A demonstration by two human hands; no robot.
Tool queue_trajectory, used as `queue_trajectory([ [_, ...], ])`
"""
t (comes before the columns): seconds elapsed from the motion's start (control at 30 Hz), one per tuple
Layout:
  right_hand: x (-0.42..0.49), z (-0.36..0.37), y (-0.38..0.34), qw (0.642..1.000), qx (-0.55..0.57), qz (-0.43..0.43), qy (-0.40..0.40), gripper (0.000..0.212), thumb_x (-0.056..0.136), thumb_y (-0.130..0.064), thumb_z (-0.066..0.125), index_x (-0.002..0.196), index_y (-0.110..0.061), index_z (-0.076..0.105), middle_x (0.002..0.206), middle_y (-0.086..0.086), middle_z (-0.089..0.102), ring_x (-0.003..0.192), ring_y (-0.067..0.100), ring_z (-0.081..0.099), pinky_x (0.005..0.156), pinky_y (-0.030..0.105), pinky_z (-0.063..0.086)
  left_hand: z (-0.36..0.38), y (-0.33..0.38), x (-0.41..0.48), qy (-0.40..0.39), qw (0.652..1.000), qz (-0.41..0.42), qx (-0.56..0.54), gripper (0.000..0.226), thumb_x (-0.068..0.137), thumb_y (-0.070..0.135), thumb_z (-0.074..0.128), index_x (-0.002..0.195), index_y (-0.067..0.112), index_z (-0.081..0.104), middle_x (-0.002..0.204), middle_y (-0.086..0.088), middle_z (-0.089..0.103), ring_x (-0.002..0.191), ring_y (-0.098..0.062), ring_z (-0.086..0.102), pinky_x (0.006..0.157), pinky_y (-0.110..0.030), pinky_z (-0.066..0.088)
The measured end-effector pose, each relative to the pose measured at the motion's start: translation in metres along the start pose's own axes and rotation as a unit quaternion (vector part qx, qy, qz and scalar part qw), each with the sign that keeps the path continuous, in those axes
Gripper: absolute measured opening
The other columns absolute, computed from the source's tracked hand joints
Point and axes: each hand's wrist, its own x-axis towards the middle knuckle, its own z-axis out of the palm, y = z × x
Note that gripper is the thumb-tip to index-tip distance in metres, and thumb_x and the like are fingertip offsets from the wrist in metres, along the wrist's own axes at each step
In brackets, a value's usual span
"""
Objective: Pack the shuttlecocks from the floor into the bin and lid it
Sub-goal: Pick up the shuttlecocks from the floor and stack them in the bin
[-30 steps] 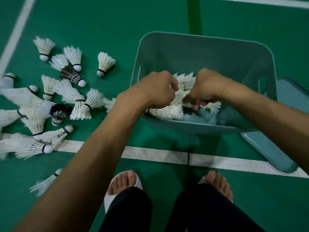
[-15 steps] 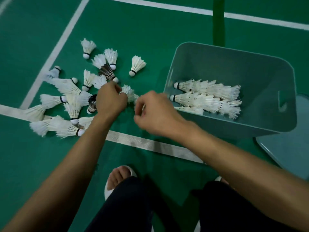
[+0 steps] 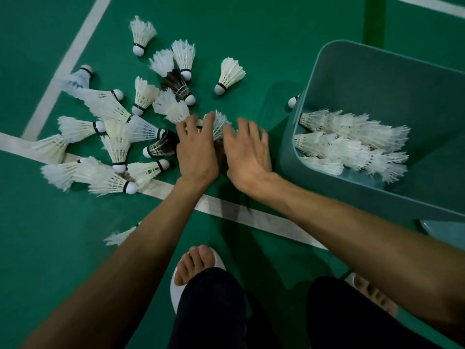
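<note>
Seen from above, a person crouches on a green floor point(image 3: 264, 34). Both hands reach down side by side, fingers spread and almost straight, gripping nothing. The left hand point(image 3: 197, 152) and right hand point(image 3: 247, 152) touch a white shuttlecock point(image 3: 219, 123) lying between them. Many loose shuttlecocks point(image 3: 110, 109) are scattered to the left. The bin point(image 3: 377, 79) stands just right, holding stacked rows point(image 3: 352, 142). Its lid point(image 3: 445, 233) lies beside it.

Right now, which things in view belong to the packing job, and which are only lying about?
Job: loose shuttlecocks on the floor; bin; packed shuttlecocks inside it; lid corner beside the bin; left hand and right hand over the pile.
Not the job: white court lines; slipper.
</note>
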Motion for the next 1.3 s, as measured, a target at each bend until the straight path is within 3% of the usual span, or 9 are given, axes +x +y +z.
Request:
queue_trajectory([
  [0.23, 0.005, -0.001, 0.002, 1.0, 0.011, 0.007, 0.012, 0.043, 0.085, -0.004, 0.073, 0.124, -0.01, 0.056, 0.125, 0.012, 0.054, 0.113, 0.032, 0.054, 0.073, 0.038, 0.044, -0.004, -0.009, -0.017, 0.079, 0.989, -0.067, -0.102, 0.052, 0.099, 0.037, 0.059, 0.142, 0.012, 0.044, 0.131, -0.014, 0.053, 0.111, -0.033, 0.056, 0.076, -0.042, 0.046],
  [0.37, -0.005, -0.006, 0.007, 0.992, 0.123, 0.014, 0.036, 0.029, 0.088, -0.008, 0.07, 0.115, -0.01, 0.058, 0.119, 0.013, 0.054, 0.104, 0.032, 0.056, 0.073, 0.035, 0.043, -0.007, -0.01, -0.027, 0.072, 0.959, -0.144, -0.233, 0.048, 0.099, 0.054, 0.046, 0.133, 0.021, 0.036, 0.079, -0.008, 0.067, 0.071, -0.029, 0.066, 0.067, -0.045, 0.052],
  [0.43, -0.009, -0.01, 0.006, 0.981, 0.182, 0.016, 0.065, 0.015, 0.089, -0.008, 0.067, 0.103, -0.011, 0.061, 0.109, 0.011, 0.054, 0.094, 0.03, 0.058, 0.074, 0.038, 0.051, -0.014, 0.0, -0.034, 0.082, 0.932, -0.177, -0.306, 0.053, 0.102, 0.05, 0.047, 0.143, 0.02, 0.035, 0.064, 0.009, 0.056, 0.061, -0.006, 0.061, 0.076, -0.043, 0.054],
  [0.53, -0.011, -0.022, -0.001, 0.963, 0.239, 0.006, 0.122, 0.005, 0.09, -0.007, 0.064, 0.092, -0.011, 0.061, 0.1, 0.009, 0.052, 0.08, 0.028, 0.055, 0.07, 0.044, 0.054, -0.027, 0.013, -0.04, 0.123, 0.906, -0.2, -0.351, 0.056, 0.106, 0.035, 0.051, 0.153, 0.01, 0.034, 0.073, 0.024, 0.035, 0.064, 0.018, 0.052, 0.079, -0.012, 0.044],
  [0.7, -0.01, -0.052, -0.003, 0.95, 0.278, 0.008, 0.142, 0.006, 0.089, -0.012, 0.061, 0.089, -0.012, 0.056, 0.1, 0.008, 0.05, 0.078, 0.027, 0.054, 0.067, 0.039, 0.047, -0.045, 0.014, -0.03, 0.146, 0.893, -0.216, -0.366, 0.048, 0.099, 0.04, 0.057, 0.136, 0.011, 0.05, 0.099, 0.008, 0.058, 0.097, -0.017, 0.054, 0.081, -0.028, 0.034],
  [0.93, -0.015, -0.076, 0.01, 0.913, 0.36, 0.022, 0.192, 0.011, 0.09, -0.015, 0.062, 0.086, -0.017, 0.053, 0.093, 0.002, 0.053, 0.082, 0.016, 0.049, 0.07, 0.027, 0.036, -0.083, 0.035, -0.022, 0.211, 0.874, -0.145, -0.412, 0.032, 0.094, 0.035, 0.061, 0.113, 0.009, 0.059, 0.095, 0.012, 0.066, 0.087, -0.011, 0.069, 0.083, -0.04, 0.055],
  [1.13, -0.028, -0.137, 0.059, 0.808, 0.5, 0.087, 0.299, 0.01, 0.09, -0.015, 0.068, 0.082, -0.014, 0.062, 0.079, -0.006, 0.063, 0.072, 0.006, 0.058, 0.065, 0.021, 0.049, -0.127, 0.091, -0.011, 0.148, 0.855, 0.004, -0.496, 0.024, 0.1, 0.026, 0.061, 0.121, 0.018, 0.051, 0.112, 0.021, 0.062, 0.101, -0.014, 0.07, 0.092, -0.036, 0.058],
  [1.23, -0.037, -0.148, 0.11, 0.759, 0.56, 0.149, 0.297, 0.015, 0.083, -0.015, 0.068, 0.072, -0.011, 0.057, 0.067, 0.001, 0.054, 0.063, 0.013, 0.051, 0.067, 0.04, 0.055, -0.13, 0.132, -0.005, 0.104, 0.865, 0.084, -0.484, 0.017, 0.1, 0.026, 0.061, 0.113, 0.031, 0.052, 0.091, 0.026, 0.068, 0.092, -0.03, 0.07, 0.084, -0.043, 0.06],
  [1.3, -0.044, -0.147, 0.143, 0.733, 0.58, 0.215, 0.285, 0.013, 0.076, -0.016, 0.067, 0.07, -0.011, 0.057, 0.065, 0.015, 0.051, 0.063, 0.019, 0.049, 0.072, 0.058, 0.058, -0.122, 0.159, -0.005, 0.072, 0.873, 0.127, -0.465, 0.016, 0.1, 0.03, 0.061, 0.113, 0.028, 0.055, 0.087, -0.003, 0.071, 0.077, -0.036, 0.066, 0.07, -0.052, 0.057],
])
